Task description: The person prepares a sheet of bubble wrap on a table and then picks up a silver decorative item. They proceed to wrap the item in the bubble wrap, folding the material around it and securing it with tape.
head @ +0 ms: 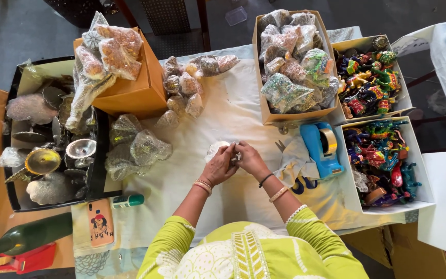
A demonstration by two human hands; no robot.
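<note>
With my left hand (219,166) and right hand (250,160) meeting mid-bench (192,181), fingers pinched narrow on the small white wrapped bundle (217,149), I'd judge it best to keep the wrap taut, elbows steady, tape dispenser (322,147) nearby.

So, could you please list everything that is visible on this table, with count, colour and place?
tape dispenser: one, blue, right of the hands
painted animal figurines: many, multicoloured, two white boxes at right
wrapped packets in carton: several, clear plastic, top centre
loose wrapped packets: several, clear, beside the orange box
metal oil lamps and plates: many, silver and gold, black tray at left
phone: one, orange case, near edge
bottle: one, dark green, lower left
marker: one, green, beside the phone
tablecloth: one, white
left hand: holds a small white wrapped item
right hand: touching the same item
</note>
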